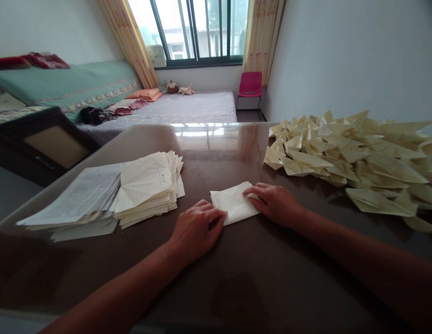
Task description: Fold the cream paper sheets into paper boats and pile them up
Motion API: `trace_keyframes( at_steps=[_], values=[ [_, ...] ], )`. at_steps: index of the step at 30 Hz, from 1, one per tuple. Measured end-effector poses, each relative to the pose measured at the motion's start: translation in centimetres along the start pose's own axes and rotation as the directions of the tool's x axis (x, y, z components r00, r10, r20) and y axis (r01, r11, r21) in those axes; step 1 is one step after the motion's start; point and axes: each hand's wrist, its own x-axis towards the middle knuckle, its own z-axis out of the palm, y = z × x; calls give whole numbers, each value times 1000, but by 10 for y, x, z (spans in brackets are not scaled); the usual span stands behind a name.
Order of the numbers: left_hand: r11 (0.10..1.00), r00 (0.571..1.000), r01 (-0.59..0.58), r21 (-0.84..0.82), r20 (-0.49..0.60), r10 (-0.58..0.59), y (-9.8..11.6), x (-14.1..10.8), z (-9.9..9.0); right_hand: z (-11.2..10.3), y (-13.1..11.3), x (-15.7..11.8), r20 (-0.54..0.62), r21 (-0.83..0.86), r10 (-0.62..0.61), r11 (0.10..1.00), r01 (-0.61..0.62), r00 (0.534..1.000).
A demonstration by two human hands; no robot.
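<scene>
A folded cream paper (235, 202) lies flat on the brown glossy table (216, 162), between my two hands. My left hand (201, 226) is closed at the paper's lower left edge, thumb and fingers pressed together on it. At the paper's right side, my right hand (274, 202) has its fingers spread over the edge, the fingertips resting on top. Left of my hands sits a stack of creased cream sheets (146, 188), overlapping a stack of printed grey-white sheets (80, 195). A large heap of folded paper shapes (355, 155) covers the table's right side.
Beyond the table stands a bed (202, 104) with cushions and cloths, and a pink chair (250, 85) near the right wall. A dark cabinet (45, 144) is at the left, beside the table edge. The window (202, 32) is at the back.
</scene>
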Motion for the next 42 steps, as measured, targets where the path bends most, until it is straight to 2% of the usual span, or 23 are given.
trace_keyframes(
  at_steps=[8,15,24,26,31,36,42],
  values=[
    [988,998,-60,139,8,60,5,0,1,-1,0,0,39,-4,2,1000,-2,999],
    [976,996,-90,198,16,89,8,-2,2,-1,1,0,65,14,1,1000,-2,998],
    [957,971,-204,206,-78,224,7,-1,2,-9,-3,0,111,62,17,998,-24,994],
    [949,964,-241,201,-58,258,5,0,5,-9,-3,-1,110,72,11,997,-19,994],
    [940,950,-309,145,81,300,-1,0,10,-12,-2,-1,121,51,5,999,-11,993],
    [928,943,-331,171,94,319,-3,0,9,-21,0,1,200,-48,69,997,-60,977],
    [905,928,-372,208,80,363,2,0,7,-33,-1,1,254,-168,90,985,-48,963]
  ],
)
